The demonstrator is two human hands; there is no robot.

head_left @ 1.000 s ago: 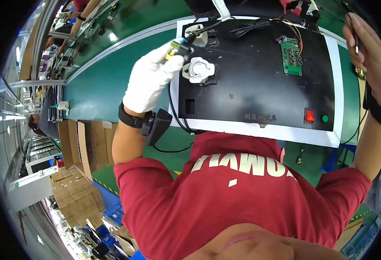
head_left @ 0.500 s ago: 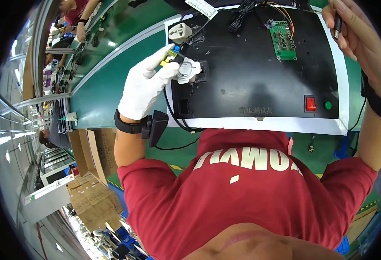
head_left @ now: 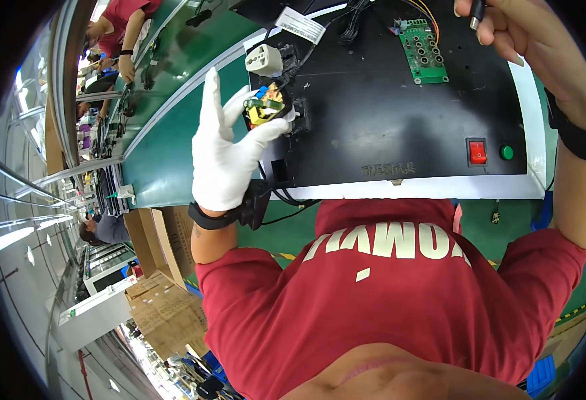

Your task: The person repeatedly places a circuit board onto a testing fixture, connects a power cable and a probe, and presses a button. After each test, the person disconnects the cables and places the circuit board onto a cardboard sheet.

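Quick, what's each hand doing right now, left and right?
Left hand: gloved, pinching a small circuit board over the black test panel.
Right hand: bare, closed on a small dark plug.

The left hand (head_left: 223,157), in a white glove, is raised with the palm side turned toward the right; thumb and forefinger pinch together at the top right of the hand while the other fingers (head_left: 209,90) stand straight up, spread a little. A dark band wraps the left wrist, and the bare forearm runs down into a red short sleeve. The right hand (head_left: 529,40) is bare, lifted high at the upper right edge, its fingers curled closed in a loose grip. A dark band circles the right wrist, and the bare forearm drops steeply to a bent elbow and a red sleeve.
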